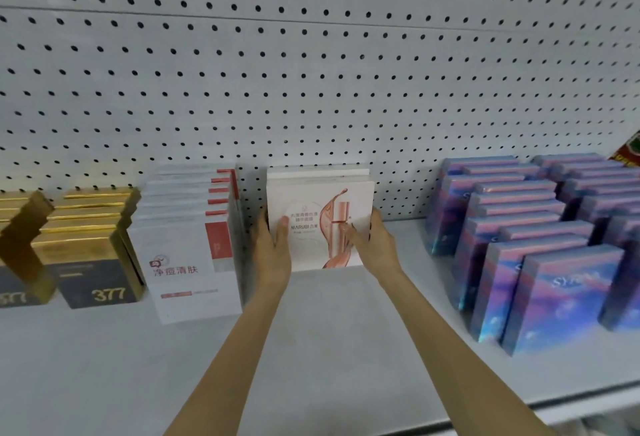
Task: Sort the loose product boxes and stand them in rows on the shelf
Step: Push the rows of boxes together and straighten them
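Pink-white box (320,224) upright, left hand (272,248) and right hand (375,241) gripping its side edges; matching row (318,172) just behind it.

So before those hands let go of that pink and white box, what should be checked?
1. Grip: left hand and right hand hold the sides of the pink-and-white cardboard box: ok.
2. Box upright, printed face forward: ok.
3. Flush against the matching boxes behind it: cannot tell.
4. Gap to the white boxes with red panels beside it: ok.
5. Base fully down on the flat white shelf: cannot tell.
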`<state>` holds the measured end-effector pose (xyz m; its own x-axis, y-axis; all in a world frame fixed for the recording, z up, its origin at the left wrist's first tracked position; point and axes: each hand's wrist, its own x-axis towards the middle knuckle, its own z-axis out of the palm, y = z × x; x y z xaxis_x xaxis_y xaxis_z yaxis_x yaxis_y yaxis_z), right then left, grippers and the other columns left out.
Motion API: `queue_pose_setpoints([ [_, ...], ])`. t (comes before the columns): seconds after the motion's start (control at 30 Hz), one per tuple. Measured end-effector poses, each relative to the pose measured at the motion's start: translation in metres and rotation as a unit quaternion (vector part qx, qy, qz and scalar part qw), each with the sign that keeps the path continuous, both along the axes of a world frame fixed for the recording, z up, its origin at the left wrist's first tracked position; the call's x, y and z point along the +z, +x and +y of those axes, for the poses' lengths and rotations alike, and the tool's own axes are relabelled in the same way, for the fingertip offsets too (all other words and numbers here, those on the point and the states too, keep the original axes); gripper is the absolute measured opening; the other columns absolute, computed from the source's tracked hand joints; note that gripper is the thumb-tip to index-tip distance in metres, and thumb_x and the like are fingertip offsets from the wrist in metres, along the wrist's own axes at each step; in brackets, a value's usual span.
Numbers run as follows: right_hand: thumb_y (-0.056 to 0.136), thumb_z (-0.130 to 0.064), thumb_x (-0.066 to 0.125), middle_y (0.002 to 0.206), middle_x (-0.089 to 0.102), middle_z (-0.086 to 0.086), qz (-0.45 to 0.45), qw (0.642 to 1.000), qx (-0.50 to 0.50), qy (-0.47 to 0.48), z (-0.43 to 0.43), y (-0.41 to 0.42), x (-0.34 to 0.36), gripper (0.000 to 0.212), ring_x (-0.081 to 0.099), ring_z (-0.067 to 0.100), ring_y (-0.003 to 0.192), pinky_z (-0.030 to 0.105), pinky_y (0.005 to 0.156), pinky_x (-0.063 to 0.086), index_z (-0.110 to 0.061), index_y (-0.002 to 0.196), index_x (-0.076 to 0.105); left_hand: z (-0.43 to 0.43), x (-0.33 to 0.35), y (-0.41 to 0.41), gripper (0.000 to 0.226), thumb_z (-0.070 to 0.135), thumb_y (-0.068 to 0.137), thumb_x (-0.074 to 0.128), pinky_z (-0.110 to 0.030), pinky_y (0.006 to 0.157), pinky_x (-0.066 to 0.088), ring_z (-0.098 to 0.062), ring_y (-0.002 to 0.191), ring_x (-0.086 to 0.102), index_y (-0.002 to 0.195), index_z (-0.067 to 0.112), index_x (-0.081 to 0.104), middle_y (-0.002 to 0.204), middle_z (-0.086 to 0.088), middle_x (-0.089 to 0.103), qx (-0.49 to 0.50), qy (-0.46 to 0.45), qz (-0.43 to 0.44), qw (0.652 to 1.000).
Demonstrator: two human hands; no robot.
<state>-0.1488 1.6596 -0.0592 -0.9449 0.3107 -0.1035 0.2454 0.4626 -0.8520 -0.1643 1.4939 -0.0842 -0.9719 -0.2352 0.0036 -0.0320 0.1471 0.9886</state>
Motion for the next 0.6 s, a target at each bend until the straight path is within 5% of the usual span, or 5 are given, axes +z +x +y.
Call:
queue_pose_setpoints([
  [0.17, 0.093, -0.035, 0.06, 0.139, 0.052, 0.004, 0.009, 1.0, -0.003, -0.007, 0.006, 0.005, 0.01, 0.068, 0.053, 0.023, 0.122, 0.032, 0.095, 0.045, -0.022, 0.15, 0.026, 0.005, 0.012, 0.005, 0.062, 0.032, 0.099, 0.045, -0.04, 0.108, 0.039, -0.02, 0.137, 0.036, 0.151, 0.021, 0.013, 0.151, 0.0, 0.033, -0.003, -0.099, 0.034, 0.994],
  [0.27, 0.093, -0.036, 0.059, 0.151, 0.039, 0.002, 0.022, 1.0, -0.004, -0.004, 0.018, 0.012, 0.03, 0.069, 0.042, 0.023, 0.135, 0.038, 0.107, 0.039, -0.024, 0.151, 0.024, 0.011, 0.031, 0.013, 0.071, 0.027, 0.098, 0.048, -0.025, 0.116, 0.02, -0.01, 0.144, 0.015, 0.152, 0.023, 0.002, 0.159, 0.0, 0.014, 0.014, -0.179, 0.131, 0.975],
  [0.33, 0.093, -0.035, 0.06, 0.152, 0.037, -0.001, 0.04, 0.999, 0.013, 0.007, 0.029, 0.023, 0.052, 0.063, 0.039, 0.02, 0.137, 0.036, 0.109, 0.036, -0.025, 0.148, 0.032, 0.017, 0.045, 0.015, 0.07, 0.028, 0.098, 0.047, -0.022, 0.115, 0.014, -0.01, 0.145, 0.01, 0.152, 0.022, 0.003, 0.16, -0.001, 0.01, 0.018, -0.215, 0.17, 0.962],
  [0.47, 0.091, -0.028, 0.063, 0.14, 0.051, -0.007, 0.098, 0.991, 0.084, 0.023, 0.073, 0.058, 0.093, 0.044, 0.047, 0.006, 0.124, 0.018, 0.101, 0.034, -0.025, 0.134, 0.054, 0.042, 0.067, 0.016, 0.06, 0.033, 0.1, 0.043, -0.043, 0.12, 0.011, -0.022, 0.148, 0.007, 0.152, 0.018, 0.015, 0.16, -0.006, 0.011, 0.031, -0.305, 0.234, 0.922],
  [0.6, 0.089, -0.027, 0.067, 0.134, 0.056, -0.009, 0.113, 0.975, 0.124, 0.147, 0.145, 0.092, 0.109, 0.043, 0.048, 0.006, 0.122, 0.012, 0.097, 0.03, -0.025, 0.13, 0.058, 0.093, 0.079, 0.032, 0.053, 0.033, 0.1, 0.041, -0.024, 0.116, 0.013, -0.012, 0.145, 0.014, 0.149, 0.018, 0.026, 0.158, -0.003, 0.02, -0.032, -0.237, 0.226, 0.944],
])
